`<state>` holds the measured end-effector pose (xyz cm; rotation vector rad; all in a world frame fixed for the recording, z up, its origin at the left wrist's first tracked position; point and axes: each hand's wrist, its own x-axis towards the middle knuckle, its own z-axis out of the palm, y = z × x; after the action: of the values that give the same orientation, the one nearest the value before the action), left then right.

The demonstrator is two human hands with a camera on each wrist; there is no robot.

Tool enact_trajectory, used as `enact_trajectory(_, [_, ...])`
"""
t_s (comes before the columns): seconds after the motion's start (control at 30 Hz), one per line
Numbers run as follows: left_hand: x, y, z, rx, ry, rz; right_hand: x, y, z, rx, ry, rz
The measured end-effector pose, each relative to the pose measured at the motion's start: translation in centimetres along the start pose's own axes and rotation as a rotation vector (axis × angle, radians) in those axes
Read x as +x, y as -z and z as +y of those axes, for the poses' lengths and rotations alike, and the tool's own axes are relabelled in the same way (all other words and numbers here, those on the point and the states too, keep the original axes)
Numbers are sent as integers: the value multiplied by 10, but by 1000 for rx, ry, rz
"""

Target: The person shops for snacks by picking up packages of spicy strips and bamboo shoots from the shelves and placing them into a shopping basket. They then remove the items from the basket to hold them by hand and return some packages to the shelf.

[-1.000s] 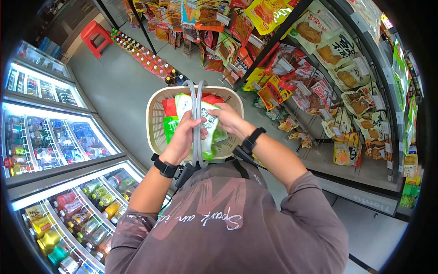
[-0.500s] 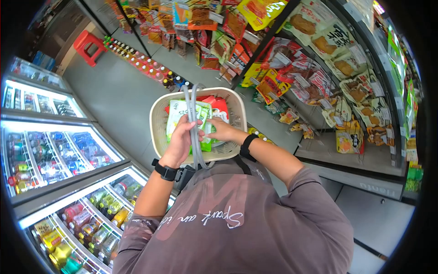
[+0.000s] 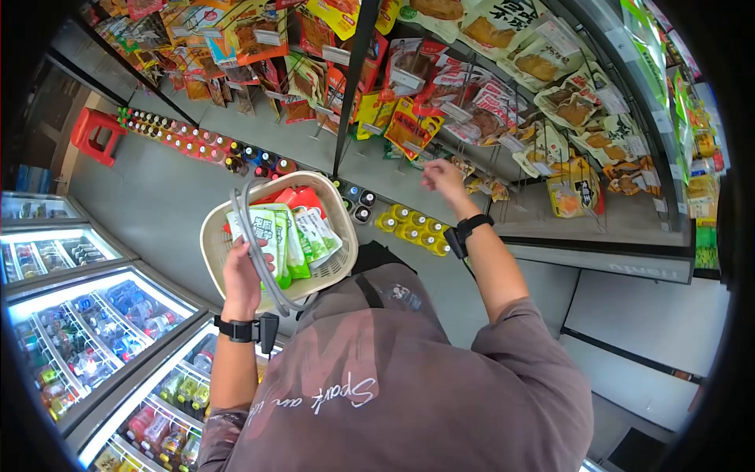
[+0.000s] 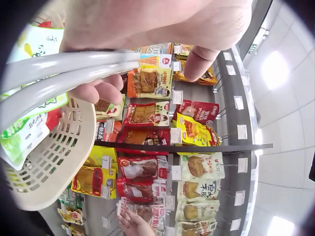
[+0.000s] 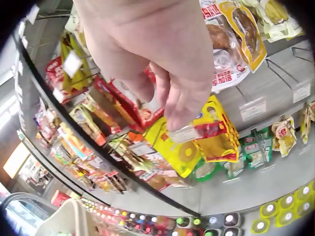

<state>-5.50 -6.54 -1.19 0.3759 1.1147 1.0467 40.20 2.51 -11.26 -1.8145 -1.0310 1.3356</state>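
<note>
In the head view a cream plastic basket (image 3: 351, 245) hangs tilted at the left front of the body. My left hand (image 3: 242, 285) grips its two grey handles (image 3: 249, 222), fingers curled round them. Inside the basket lie green-and-white snack packets (image 3: 269, 228) and a red packet (image 3: 296, 197). My right hand (image 3: 446, 181) is away from the basket, stretched toward the snack rack with its fingers loosely bent and nothing held. In the right wrist view its fingertips overlap a price tag (image 5: 183, 134) in front of yellow snack packets (image 5: 216, 135).
Packaged meat snacks (image 3: 472, 106) hang on rack hooks, with a black upright post (image 3: 354, 86) between sections. Yellow-capped bottles (image 3: 413, 228) and a row of small bottles (image 3: 189, 145) line the floor. Lit drink coolers (image 3: 118, 315) stand left; a red stool (image 3: 96, 135) is farther off.
My right hand has left the packets in the basket and moved right to the rack. The basket, held by my left hand, has shifted left and tilted. The view has turned toward the rack.
</note>
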Motion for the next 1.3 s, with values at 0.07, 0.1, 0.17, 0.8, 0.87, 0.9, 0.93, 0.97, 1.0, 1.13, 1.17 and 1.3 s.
enact_trajectory(0.07, [3, -2, 2, 20, -8, 52, 48, 30, 29, -57, -12, 50])
enact_trajectory(0.1, [2, -4, 2, 16, -9, 104, 76, 39, 46, -117, -18, 134])
enact_trajectory(0.17, [-2, -6, 4, 35, -18, 149, 125, 46, 67, -85, -108, 222])
enact_trajectory(0.8, [-47, -20, 22, -16, -172, 469, 311, 60, 163, -443, 4, 349])
enact_trajectory(0.87, [-42, -21, 21, -27, -150, 494, 310, 63, 155, -223, 28, 237])
enact_trajectory(0.9, [-41, -22, 21, -7, -144, 479, 309, 61, 152, -383, 18, 286])
enact_trajectory(0.93, [-39, -22, 21, -9, -142, 473, 305, 60, 148, -546, 6, 332])
enact_trajectory(0.97, [-38, -20, 21, 5, -131, 477, 310, 62, 155, -549, 5, 339])
enact_trajectory(1.0, [-37, -18, 20, 19, -121, 479, 312, 62, 156, -616, 39, 293])
enact_trajectory(1.13, [-31, -1, 21, -7, -107, 422, 300, 52, 168, -536, 37, 304])
enact_trajectory(1.17, [-29, -4, 23, -3, -115, 429, 296, 49, 175, -713, 167, 430])
enact_trajectory(1.3, [-24, 6, 33, -34, -132, 363, 217, 37, 78, -541, -125, 157])
